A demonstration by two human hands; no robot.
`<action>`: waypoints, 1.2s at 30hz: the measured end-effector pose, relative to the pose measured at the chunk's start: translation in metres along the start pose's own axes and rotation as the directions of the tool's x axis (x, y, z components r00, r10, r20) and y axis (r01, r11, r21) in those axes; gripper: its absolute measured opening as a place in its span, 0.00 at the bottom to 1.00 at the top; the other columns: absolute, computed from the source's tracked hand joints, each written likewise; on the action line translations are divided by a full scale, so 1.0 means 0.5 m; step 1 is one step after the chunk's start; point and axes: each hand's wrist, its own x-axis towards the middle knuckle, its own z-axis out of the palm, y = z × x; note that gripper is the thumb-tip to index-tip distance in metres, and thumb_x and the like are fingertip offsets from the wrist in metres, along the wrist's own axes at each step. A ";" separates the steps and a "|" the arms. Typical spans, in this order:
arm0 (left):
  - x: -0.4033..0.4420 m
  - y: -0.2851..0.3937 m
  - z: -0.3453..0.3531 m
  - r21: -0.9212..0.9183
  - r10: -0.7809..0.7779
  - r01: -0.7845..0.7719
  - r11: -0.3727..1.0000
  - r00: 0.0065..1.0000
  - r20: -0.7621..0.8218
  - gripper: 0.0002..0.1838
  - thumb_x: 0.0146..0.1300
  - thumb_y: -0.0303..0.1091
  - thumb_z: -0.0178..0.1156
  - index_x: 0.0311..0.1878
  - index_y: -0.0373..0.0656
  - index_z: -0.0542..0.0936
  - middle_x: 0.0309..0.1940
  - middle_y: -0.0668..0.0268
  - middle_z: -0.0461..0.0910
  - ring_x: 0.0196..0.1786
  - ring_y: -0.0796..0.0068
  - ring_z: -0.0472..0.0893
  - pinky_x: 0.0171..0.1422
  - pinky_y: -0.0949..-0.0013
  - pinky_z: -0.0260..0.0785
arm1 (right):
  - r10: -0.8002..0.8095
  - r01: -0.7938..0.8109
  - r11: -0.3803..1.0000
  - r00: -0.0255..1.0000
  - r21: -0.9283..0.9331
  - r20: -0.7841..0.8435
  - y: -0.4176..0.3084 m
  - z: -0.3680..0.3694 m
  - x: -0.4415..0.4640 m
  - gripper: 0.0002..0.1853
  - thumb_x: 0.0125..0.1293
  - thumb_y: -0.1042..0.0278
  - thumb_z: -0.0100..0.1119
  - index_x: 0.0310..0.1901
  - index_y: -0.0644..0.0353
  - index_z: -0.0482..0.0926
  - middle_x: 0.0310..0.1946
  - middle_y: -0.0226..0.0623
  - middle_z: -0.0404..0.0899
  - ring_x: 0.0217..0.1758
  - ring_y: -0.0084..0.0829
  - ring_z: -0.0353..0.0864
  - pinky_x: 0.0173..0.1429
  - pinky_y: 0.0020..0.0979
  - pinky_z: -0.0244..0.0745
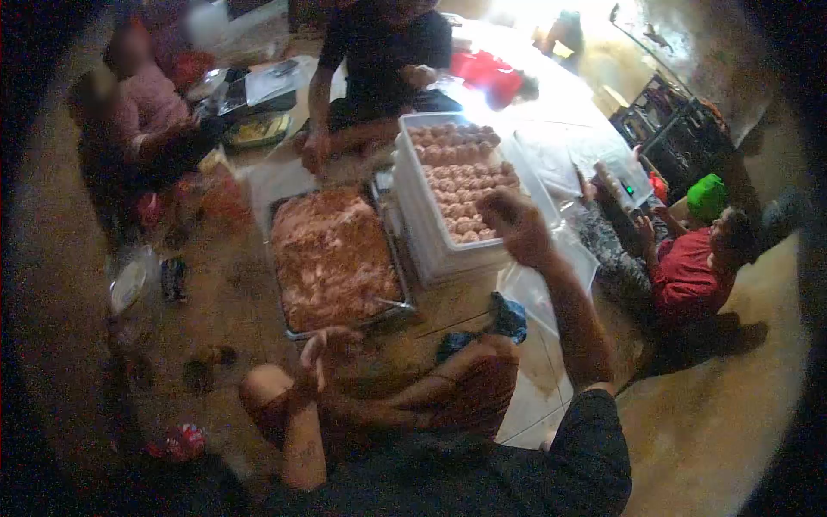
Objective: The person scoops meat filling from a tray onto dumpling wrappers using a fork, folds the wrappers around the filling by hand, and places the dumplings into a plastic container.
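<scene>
A metal tray [405,303] full of reddish-brown ground mixture lies on the floor in front of me. To its right stands a stack of white plastic boxes [413,220], the top one holding rows of round balls [465,185]. My right hand [517,226] is over the right edge of the top box, beside the balls, its fingers bent downward; whether something is between them is hidden. My left hand [332,346] is raised just below the tray's near edge, palm side turned up, with its fingers apart and blurred. Nothing shows in it.
Across from me a person in dark clothes [379,60] sits by the tray. Two people sit at the left. A person in a red shirt [689,280] is at the right. Clear plastic sheets [551,159] and a dark crate [659,112] lie at the right.
</scene>
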 end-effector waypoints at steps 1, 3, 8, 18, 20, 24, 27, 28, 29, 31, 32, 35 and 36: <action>0.006 -0.006 -0.009 -0.093 0.022 -0.021 0.995 1.000 0.009 0.40 0.69 0.68 0.53 0.63 0.36 0.74 0.60 0.49 0.79 0.57 0.52 0.80 0.60 0.49 0.75 | 0.135 -0.141 0.989 0.986 0.049 0.097 -0.019 0.046 -0.021 0.07 0.72 0.75 0.58 0.49 0.64 0.80 0.40 0.40 0.85 0.42 0.29 0.82 0.51 0.33 0.78; -0.001 0.036 0.059 -0.334 0.067 -0.043 0.942 0.996 0.060 0.48 0.66 0.73 0.51 0.69 0.34 0.68 0.68 0.46 0.71 0.66 0.48 0.74 0.69 0.46 0.68 | 0.136 -0.184 0.962 0.962 0.199 0.236 -0.036 0.162 -0.067 0.09 0.71 0.76 0.58 0.51 0.62 0.78 0.40 0.43 0.84 0.43 0.31 0.83 0.50 0.34 0.78; -0.025 0.096 0.160 -0.599 0.189 -0.077 0.797 0.974 0.127 0.61 0.60 0.80 0.48 0.75 0.29 0.57 0.79 0.43 0.52 0.81 0.45 0.52 0.84 0.41 0.39 | -0.331 0.367 0.872 0.930 -0.323 0.161 0.072 0.399 -0.139 0.10 0.72 0.67 0.57 0.51 0.61 0.77 0.41 0.46 0.83 0.47 0.44 0.84 0.51 0.41 0.79; -0.058 0.106 0.137 -0.625 0.207 -0.130 0.770 0.977 0.051 0.64 0.56 0.82 0.50 0.77 0.30 0.54 0.79 0.44 0.49 0.82 0.47 0.49 0.83 0.37 0.37 | 0.322 -0.198 0.932 0.836 -0.305 0.444 -0.047 0.403 -0.111 0.09 0.65 0.70 0.56 0.44 0.62 0.83 0.41 0.50 0.84 0.48 0.53 0.83 0.53 0.48 0.80; -0.062 0.108 0.132 -0.628 0.218 -0.137 0.766 0.975 0.053 0.64 0.56 0.83 0.50 0.77 0.31 0.52 0.80 0.45 0.48 0.82 0.49 0.48 0.83 0.38 0.36 | 0.327 -0.162 0.920 0.819 -0.357 0.471 -0.109 0.324 -0.098 0.12 0.67 0.67 0.57 0.48 0.62 0.80 0.44 0.51 0.83 0.48 0.55 0.83 0.52 0.48 0.80; -0.044 0.110 0.131 -0.571 0.225 -0.133 0.810 0.970 0.094 0.70 0.50 0.87 0.50 0.80 0.34 0.47 0.82 0.50 0.43 0.83 0.52 0.45 0.82 0.40 0.38 | -0.062 0.064 0.998 0.988 -0.011 0.141 -0.108 0.314 -0.148 0.07 0.64 0.74 0.59 0.43 0.64 0.79 0.37 0.52 0.81 0.44 0.52 0.82 0.48 0.46 0.77; -0.020 0.093 0.138 -0.505 0.283 -0.169 0.846 0.946 0.158 0.77 0.42 0.92 0.48 0.81 0.36 0.43 0.83 0.53 0.39 0.83 0.55 0.44 0.82 0.46 0.40 | -0.053 0.014 0.957 0.990 0.291 0.128 -0.165 0.348 -0.203 0.10 0.62 0.78 0.60 0.46 0.64 0.77 0.36 0.49 0.79 0.43 0.50 0.81 0.46 0.43 0.76; -0.014 0.089 0.151 -0.504 0.285 -0.171 0.847 0.945 0.158 0.77 0.42 0.92 0.48 0.81 0.36 0.43 0.83 0.53 0.39 0.83 0.55 0.44 0.82 0.46 0.40 | -0.055 0.016 0.956 0.990 0.292 0.126 -0.170 0.371 -0.227 0.10 0.62 0.78 0.60 0.46 0.64 0.77 0.36 0.49 0.79 0.43 0.50 0.81 0.46 0.43 0.76; -0.009 0.084 0.168 -0.396 0.291 -0.236 0.887 0.953 0.084 0.80 0.36 0.94 0.46 0.81 0.36 0.44 0.83 0.53 0.42 0.83 0.54 0.46 0.82 0.43 0.41 | -0.040 -0.022 0.934 0.985 0.356 0.165 -0.164 0.403 -0.254 0.12 0.61 0.78 0.62 0.47 0.64 0.77 0.37 0.48 0.78 0.43 0.49 0.81 0.46 0.42 0.76; 0.000 0.074 0.188 -0.275 0.302 -0.288 0.917 0.953 0.011 0.83 0.30 0.96 0.45 0.81 0.37 0.45 0.82 0.53 0.45 0.82 0.53 0.48 0.81 0.40 0.42 | -0.027 -0.062 0.905 0.979 0.421 0.202 -0.154 0.443 -0.278 0.14 0.59 0.78 0.63 0.47 0.64 0.77 0.38 0.46 0.77 0.43 0.49 0.81 0.46 0.41 0.77; 0.002 0.070 0.193 -0.276 0.296 -0.290 0.916 0.955 -0.021 0.83 0.30 0.96 0.45 0.80 0.36 0.47 0.82 0.53 0.46 0.82 0.52 0.49 0.80 0.40 0.45 | -0.119 0.069 0.942 0.984 0.328 0.133 -0.151 0.457 -0.285 0.15 0.58 0.78 0.64 0.48 0.64 0.77 0.40 0.46 0.77 0.43 0.49 0.81 0.47 0.41 0.77; 0.001 0.057 0.203 -0.348 0.258 -0.297 0.889 0.954 -0.155 0.81 0.32 0.95 0.45 0.80 0.35 0.50 0.80 0.51 0.51 0.81 0.51 0.52 0.79 0.42 0.51 | -0.270 0.267 0.955 0.963 0.126 0.007 -0.125 0.492 -0.295 0.16 0.59 0.76 0.65 0.49 0.64 0.77 0.43 0.46 0.77 0.43 0.50 0.80 0.45 0.44 0.77; 0.000 0.054 0.205 -0.417 0.218 -0.309 0.855 0.943 -0.251 0.79 0.35 0.95 0.46 0.79 0.34 0.52 0.79 0.49 0.55 0.80 0.50 0.55 0.79 0.43 0.53 | -0.226 0.224 0.969 0.974 0.102 0.007 -0.118 0.500 -0.301 0.16 0.59 0.76 0.63 0.49 0.64 0.76 0.42 0.46 0.77 0.43 0.51 0.80 0.45 0.44 0.77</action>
